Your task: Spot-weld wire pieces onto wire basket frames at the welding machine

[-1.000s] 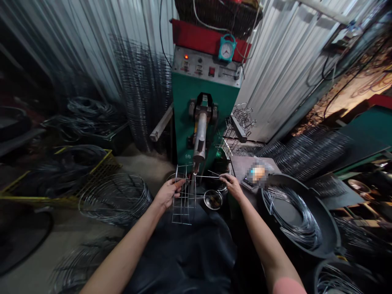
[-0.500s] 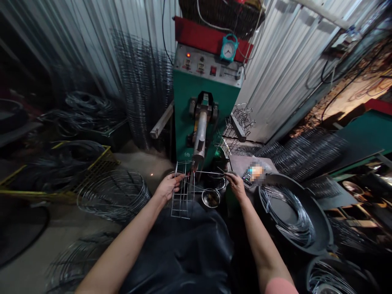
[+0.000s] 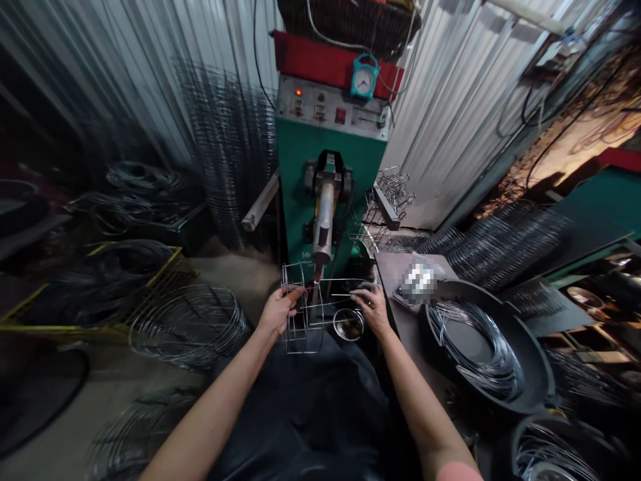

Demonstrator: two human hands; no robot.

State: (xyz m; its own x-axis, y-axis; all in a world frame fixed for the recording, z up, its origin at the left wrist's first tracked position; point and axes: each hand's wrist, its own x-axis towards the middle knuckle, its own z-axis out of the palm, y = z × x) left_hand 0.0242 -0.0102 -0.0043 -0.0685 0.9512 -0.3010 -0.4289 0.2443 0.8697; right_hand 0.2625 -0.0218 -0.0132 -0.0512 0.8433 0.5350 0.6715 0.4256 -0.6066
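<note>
My left hand (image 3: 281, 308) is closed on the left side of a small wire rack (image 3: 304, 351), which is held upright beneath the electrode of a green spot welding machine (image 3: 295, 160). The machine's metal arm (image 3: 324, 217) points down at the rack's wires. To the right, my right hand (image 3: 371, 306) pinches a thin metal rod (image 3: 341, 294) between thumb and fingers, its free end pointing left toward the rack. Another long wire runs from the electrode tip toward the right hand. Under the right hand sits a small round metal bowl (image 3: 349, 325).
A black tub (image 3: 543, 374) with coiled wire rings stands at the right, beside a small table (image 3: 388, 267). Left are a yellow crate (image 3: 185, 267) and a pile of wire hoops (image 3: 190, 327). A teal clock (image 3: 364, 77) stands on the machine.
The wire rack has turned and now shows more of its side. My right hand has shifted a little left, and the dark stick near it is no longer seen. The view has moved slightly.
</note>
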